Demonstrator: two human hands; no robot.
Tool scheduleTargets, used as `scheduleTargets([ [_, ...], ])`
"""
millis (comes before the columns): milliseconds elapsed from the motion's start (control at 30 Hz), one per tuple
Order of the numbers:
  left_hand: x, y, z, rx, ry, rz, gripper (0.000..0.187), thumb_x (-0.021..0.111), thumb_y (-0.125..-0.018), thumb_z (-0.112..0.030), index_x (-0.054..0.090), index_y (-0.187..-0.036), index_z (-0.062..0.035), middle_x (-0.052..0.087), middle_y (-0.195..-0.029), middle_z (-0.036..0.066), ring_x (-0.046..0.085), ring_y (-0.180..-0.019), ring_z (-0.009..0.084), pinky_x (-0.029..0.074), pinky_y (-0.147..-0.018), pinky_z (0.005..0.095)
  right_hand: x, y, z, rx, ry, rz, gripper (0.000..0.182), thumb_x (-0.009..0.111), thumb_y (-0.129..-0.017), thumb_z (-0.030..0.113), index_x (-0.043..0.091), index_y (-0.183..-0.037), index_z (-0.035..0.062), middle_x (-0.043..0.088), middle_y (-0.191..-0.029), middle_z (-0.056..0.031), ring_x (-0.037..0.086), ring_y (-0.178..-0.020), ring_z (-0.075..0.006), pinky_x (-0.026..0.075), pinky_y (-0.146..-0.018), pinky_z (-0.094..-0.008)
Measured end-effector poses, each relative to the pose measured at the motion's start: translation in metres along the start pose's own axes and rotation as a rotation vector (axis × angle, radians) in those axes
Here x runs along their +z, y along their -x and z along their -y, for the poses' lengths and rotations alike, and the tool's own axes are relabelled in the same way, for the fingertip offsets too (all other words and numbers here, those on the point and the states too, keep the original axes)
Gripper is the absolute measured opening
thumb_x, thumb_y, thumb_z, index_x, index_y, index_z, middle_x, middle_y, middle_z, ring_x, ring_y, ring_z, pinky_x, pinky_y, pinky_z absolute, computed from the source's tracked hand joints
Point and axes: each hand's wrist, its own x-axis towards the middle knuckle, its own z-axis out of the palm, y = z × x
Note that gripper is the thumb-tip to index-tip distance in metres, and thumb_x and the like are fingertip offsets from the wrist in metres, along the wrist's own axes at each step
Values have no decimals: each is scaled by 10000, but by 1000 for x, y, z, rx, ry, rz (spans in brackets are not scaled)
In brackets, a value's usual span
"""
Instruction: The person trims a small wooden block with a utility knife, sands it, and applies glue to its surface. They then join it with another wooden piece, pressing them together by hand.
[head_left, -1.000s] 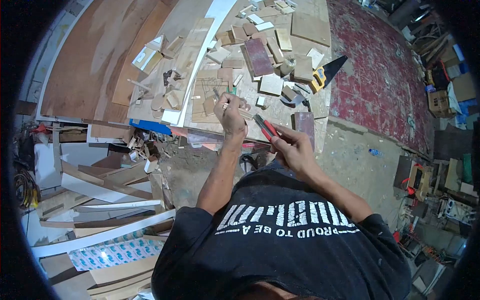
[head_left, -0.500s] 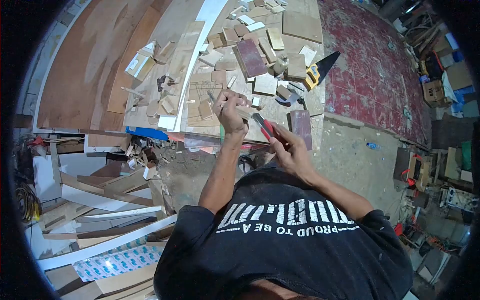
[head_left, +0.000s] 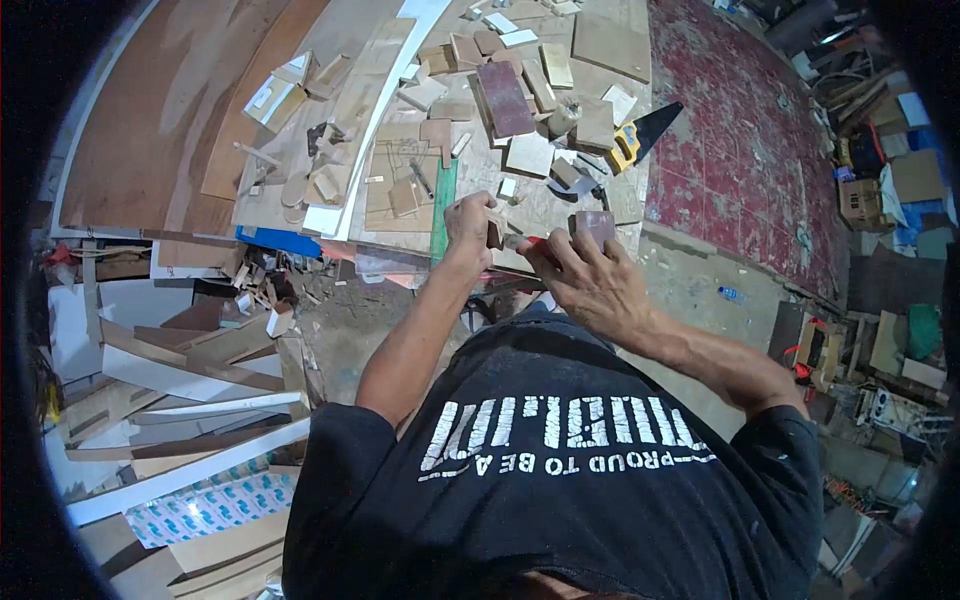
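My left hand is closed around a small wooden block, held at the front edge of the workbench. My right hand has its back turned up, with the fingers wrapped on a red-handled utility knife. Most of the knife lies hidden under those fingers; its front end points left, right beside the block. Just beyond the right fingers lies a dark red sanding block. A green strip runs along the bench behind my left hand.
Wood offcuts and another reddish block cover the bench. A yellow-handled saw overhangs its right edge. Left are large wooden boards and a small wooden box. Scrap strips are piled at lower left.
My right hand has rolled over from its side to back-up, covering most of the knife. My left hand has shifted slightly, with the block turned in its grip.
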Motion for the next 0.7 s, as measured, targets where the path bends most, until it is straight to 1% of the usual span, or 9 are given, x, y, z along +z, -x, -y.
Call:
scheduleTargets([
  [133,-12,-10,10,246,11,77,69,553,-729,-57,522,-670,-41,496,-654,68,483,-538,185,400,-495,338,5,-7,4,333,-506,123,393,575,-881,113,565,-1273,82,558,-798,-45,610,-644,-198,475,-513,-309],
  [233,-12,-9,11,364,202,224,64,529,-759,-58,501,-701,-60,514,-696,86,538,-575,197,429,-502,329,20,-9,5,1215,-2137,436,312,487,-997,173,533,-1289,72,586,-701,-27,547,-487,-124,450,-396,-295],
  [367,-2,-11,3,487,514,533,53,521,-780,-67,468,-786,-76,501,-778,79,579,-698,208,462,-585,330,24,-7,11,1193,-2846,246,326,497,-983,162,488,-1270,7,575,-690,-38,500,-430,-120,370,-325,-231],
  [467,1,-16,-3,516,241,439,69,517,-805,-95,469,-854,-88,531,-861,74,599,-763,211,496,-631,340,24,-7,15,1066,-2593,53,293,488,-989,163,516,-1254,42,574,-679,-28,515,-439,-116,394,-335,-253],
  [500,-2,7,-15,295,225,497,72,573,-893,-116,516,-899,-73,550,-840,35,577,-774,152,496,-693,314,12,-12,12,1223,-2225,87,321,513,-968,155,525,-1275,64,598,-673,-72,553,-465,-198,461,-400,-337],
  [533,-3,9,-17,293,220,504,72,573,-893,-116,516,-899,-73,550,-840,35,577,-774,152,496,-693,314,21,-7,12,1227,-2226,76,321,513,-968,155,525,-1275,64,598,-673,-72,553,-465,-198,461,-400,-337],
  [600,-3,10,-20,193,156,581,132,649,-876,-97,566,-978,-81,596,-917,34,611,-840,149,505,-715,295,40,1,12,691,-1048,-115,384,540,-936,137,517,-1314,71,621,-694,-141,580,-512,-297,476,-483,-414],
  [633,-1,10,-16,151,234,527,219,706,-855,-101,589,-1039,-94,608,-929,27,605,-851,138,495,-742,277,40,3,13,605,-871,-206,443,562,-904,120,493,-1333,35,625,-726,-206,595,-574,-367,472,-544,-457],
  [700,3,15,-10,201,227,503,228,708,-862,-131,580,-1045,-86,603,-948,29,596,-870,141,489,-764,283,37,3,16,689,-1022,-155,415,552,-917,134,497,-1315,32,616,-717,-183,585,-550,-335,471,-524,-436],
])
